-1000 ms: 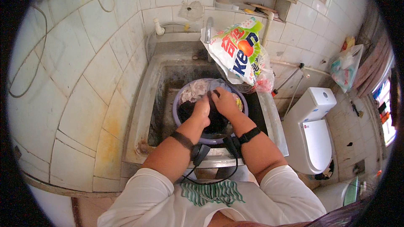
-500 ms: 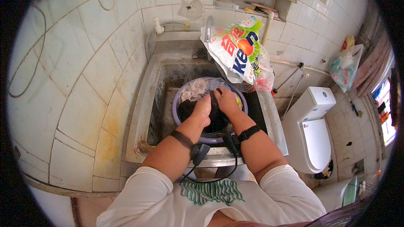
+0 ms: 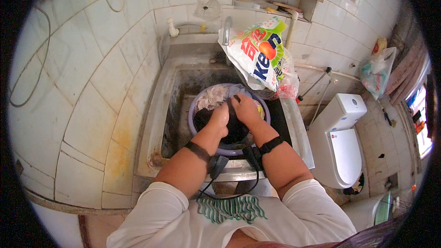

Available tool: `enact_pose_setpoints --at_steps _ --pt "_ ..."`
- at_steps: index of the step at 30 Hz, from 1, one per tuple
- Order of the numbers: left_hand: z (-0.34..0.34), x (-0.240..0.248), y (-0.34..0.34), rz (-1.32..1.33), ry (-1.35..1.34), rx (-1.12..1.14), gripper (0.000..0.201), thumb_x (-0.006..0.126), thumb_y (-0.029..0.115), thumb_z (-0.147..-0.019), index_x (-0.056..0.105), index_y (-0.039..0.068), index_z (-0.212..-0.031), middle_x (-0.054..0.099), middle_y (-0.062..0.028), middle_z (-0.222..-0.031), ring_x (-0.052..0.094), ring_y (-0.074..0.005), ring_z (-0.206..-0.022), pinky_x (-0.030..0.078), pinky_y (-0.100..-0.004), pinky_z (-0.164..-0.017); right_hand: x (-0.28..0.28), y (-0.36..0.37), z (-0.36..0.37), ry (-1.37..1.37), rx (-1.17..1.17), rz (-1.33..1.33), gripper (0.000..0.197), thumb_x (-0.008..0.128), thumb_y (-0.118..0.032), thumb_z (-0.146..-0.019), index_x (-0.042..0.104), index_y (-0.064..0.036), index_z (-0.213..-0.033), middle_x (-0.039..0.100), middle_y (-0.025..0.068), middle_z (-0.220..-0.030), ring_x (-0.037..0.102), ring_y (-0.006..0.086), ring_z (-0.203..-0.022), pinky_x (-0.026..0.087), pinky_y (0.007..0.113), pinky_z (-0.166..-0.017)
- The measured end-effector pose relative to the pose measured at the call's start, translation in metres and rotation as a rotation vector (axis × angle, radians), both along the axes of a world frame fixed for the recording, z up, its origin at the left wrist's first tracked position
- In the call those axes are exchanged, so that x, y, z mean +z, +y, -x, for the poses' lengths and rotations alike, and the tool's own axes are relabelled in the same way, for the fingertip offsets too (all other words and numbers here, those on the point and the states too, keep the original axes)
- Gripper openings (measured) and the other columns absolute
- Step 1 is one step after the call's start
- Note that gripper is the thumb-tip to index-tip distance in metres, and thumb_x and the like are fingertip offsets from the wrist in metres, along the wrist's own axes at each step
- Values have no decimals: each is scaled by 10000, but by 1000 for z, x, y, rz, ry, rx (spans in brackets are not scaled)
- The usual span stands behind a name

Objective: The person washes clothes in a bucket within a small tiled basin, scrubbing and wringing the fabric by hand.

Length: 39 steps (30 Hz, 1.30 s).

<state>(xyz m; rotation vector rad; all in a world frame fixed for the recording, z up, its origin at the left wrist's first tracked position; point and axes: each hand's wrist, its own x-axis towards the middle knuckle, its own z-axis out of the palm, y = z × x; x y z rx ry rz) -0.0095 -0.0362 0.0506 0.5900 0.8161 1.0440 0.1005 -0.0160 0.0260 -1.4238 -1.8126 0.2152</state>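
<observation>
My left hand (image 3: 220, 121) and my right hand (image 3: 247, 111) are close together over a round lavender basin (image 3: 190, 115). Both have their fingers closed on a wet-looking dark garment (image 3: 237, 131), part of it bunched up between them. The rest of the dark cloth lies in the basin below my hands. Behind it sit a pale patterned cloth (image 3: 213, 95) and a greyish-blue cloth (image 3: 235, 90). Beside my right hand a bit of yellow (image 3: 261, 111) shows, too little to name. My fingertips are partly hidden.
The basin stands in a worn metal sink (image 3: 149, 131). A large white printed plastic bag (image 3: 250, 53) rests by the curved faucet (image 3: 228, 30) at the back right. A white toilet (image 3: 345, 154) stands on the right. A black cable (image 3: 229, 198) links devices strapped to my forearms.
My hands stay on the dark garment, with only a slight shift of the fingers. The other things are in the same places.
</observation>
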Motion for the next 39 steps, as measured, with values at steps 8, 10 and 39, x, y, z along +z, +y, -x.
enact_pose_setpoints --at_steps 8,10,39 --pt "10 -22 20 -99 -81 24 395 550 323 -859 550 29 -1123 605 -102 -1035 593 -238 -906 475 -367 -783 -18 16 -15 181 -134 195 378 545 -339 -856 592 30 -919 595 273 -907 567 413 -870 443 422 -760" --pt "15 -23 26 -269 6 44 288 581 200 -797 568 37 -1035 595 -94 -1000 578 -231 -893 471 -351 -768 -25 21 -26 151 -193 263 406 541 -371 -856 607 20 -941 618 252 -927 591 377 -870 444 402 -774" --pt "44 -59 62 -160 676 -733 572 444 268 -944 124 146 -1402 618 -144 -981 635 -245 -841 497 -359 -749 14 -10 -37 -212 -274 270 343 616 -214 -770 574 -60 -1074 613 205 -996 577 355 -934 452 413 -841"
